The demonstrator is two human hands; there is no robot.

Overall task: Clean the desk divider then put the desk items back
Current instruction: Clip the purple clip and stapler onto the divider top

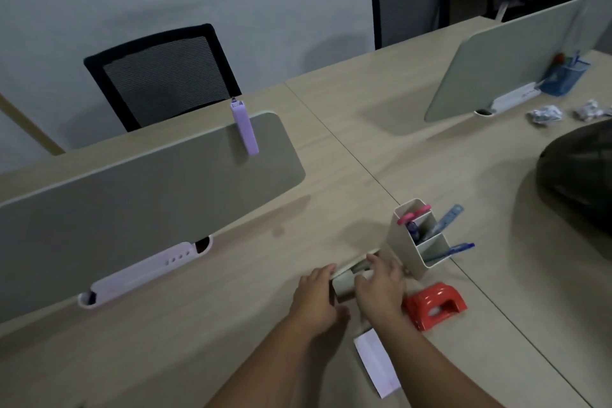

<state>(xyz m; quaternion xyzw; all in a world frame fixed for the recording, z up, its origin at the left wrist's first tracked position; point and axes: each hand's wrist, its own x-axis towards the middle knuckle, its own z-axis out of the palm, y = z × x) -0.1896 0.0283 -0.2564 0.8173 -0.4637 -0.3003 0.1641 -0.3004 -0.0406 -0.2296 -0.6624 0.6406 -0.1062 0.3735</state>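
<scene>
The grey-green desk divider (149, 195) stands across the desk on the left, with a lilac clip-on item (245, 127) hanging over its top edge and a lilac bracket (139, 272) at its foot. Both my hands grip a small beige box-like desk item (346, 283) lying on the desk. My left hand (314, 298) holds its left end. My right hand (381, 288) covers its right side. What the item is exactly stays hidden by my fingers. A beige pen holder (402, 242) with pens and a ruler stands just right of my hands.
A red tape dispenser (433, 305) sits near my right wrist and a white paper slip (376, 363) lies under my right forearm. A second divider (516, 56), a blue mesh cup (564, 76), crumpled papers (544, 114), a black bag (583, 175) and two black chairs (162, 76) surround the desk.
</scene>
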